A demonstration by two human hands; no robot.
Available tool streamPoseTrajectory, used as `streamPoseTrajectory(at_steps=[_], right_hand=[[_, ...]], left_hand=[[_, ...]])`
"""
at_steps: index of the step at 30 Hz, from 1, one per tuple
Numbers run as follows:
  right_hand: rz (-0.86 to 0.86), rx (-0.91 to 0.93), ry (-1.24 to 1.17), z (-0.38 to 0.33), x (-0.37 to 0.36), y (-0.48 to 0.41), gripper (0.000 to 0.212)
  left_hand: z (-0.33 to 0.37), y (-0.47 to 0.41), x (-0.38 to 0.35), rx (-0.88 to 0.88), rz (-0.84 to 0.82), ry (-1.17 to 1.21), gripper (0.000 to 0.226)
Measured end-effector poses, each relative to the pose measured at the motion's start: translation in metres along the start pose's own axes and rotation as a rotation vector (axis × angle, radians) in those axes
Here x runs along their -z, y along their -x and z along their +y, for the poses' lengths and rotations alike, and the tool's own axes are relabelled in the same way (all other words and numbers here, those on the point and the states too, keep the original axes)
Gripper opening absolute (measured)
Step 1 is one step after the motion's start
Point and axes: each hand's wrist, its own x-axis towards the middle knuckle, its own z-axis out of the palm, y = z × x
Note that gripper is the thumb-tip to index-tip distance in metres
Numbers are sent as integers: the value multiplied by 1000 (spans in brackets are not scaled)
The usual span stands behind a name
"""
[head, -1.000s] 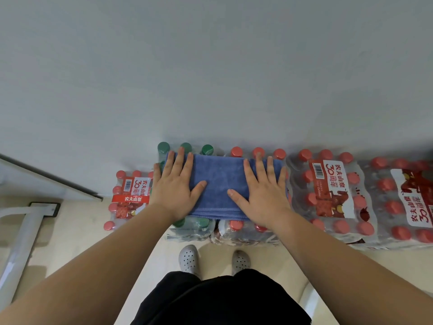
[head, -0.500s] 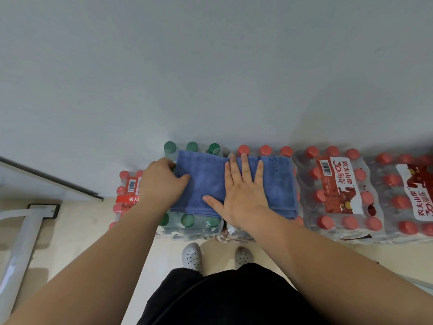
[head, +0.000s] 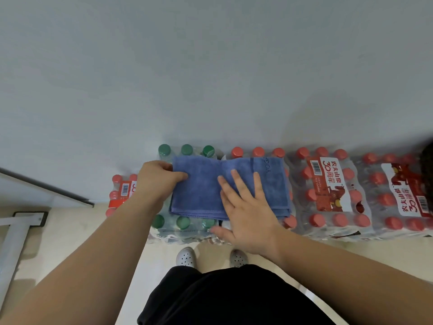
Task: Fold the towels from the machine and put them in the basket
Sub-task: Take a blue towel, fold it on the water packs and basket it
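Observation:
A folded blue towel [head: 203, 186] lies flat on top of shrink-wrapped packs of bottles against the wall. My left hand [head: 155, 179] grips the towel's left edge, thumb on top and fingers curled under it. My right hand [head: 246, 207] rests flat on the towel's middle and near edge with its fingers spread. No basket and no machine are in view.
Packs with green caps [head: 185, 150] and red caps [head: 328, 191] line the wall from centre to right. A lower red-capped pack [head: 119, 191] sits at the left. A white metal frame [head: 14, 233] stands on the floor at far left. My feet [head: 186, 256] are just before the packs.
My left hand went from lying flat on the towel to gripping its left edge. My right hand slid from the towel's right part toward its middle and near edge.

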Motion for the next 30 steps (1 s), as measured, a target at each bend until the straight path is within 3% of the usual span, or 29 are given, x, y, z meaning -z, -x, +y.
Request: streamPoseTrajectory(at_steps=[4,9,11,13,16,23,26,30], right_hand=[[49,48,-121,24,1,28,83],[72,-336,-485,71,9,33,81],[104,-398,-651,86,8,39,78],[153,-357,-707,97,3,49,70],[163,-265,-774,107,-8,61,76],[162,-292,-1453,119,-24,71,75],[158,-297,-1449,124,-23,73,63],[184,-266,-1218,128,-22,69,44]], left_hand=[[13,10,0,35,-28,121,19],[44,31,-30,-106,-39,70,32],[57,41,-51,-171,-63,55,28],[65,47,-76,-222,-81,24,28],[73,50,-115,-283,-58,-79,28],[68,53,-191,-392,-95,-462,10],[65,58,-200,-376,-126,-512,24],[60,65,-193,-440,-156,-620,40]])
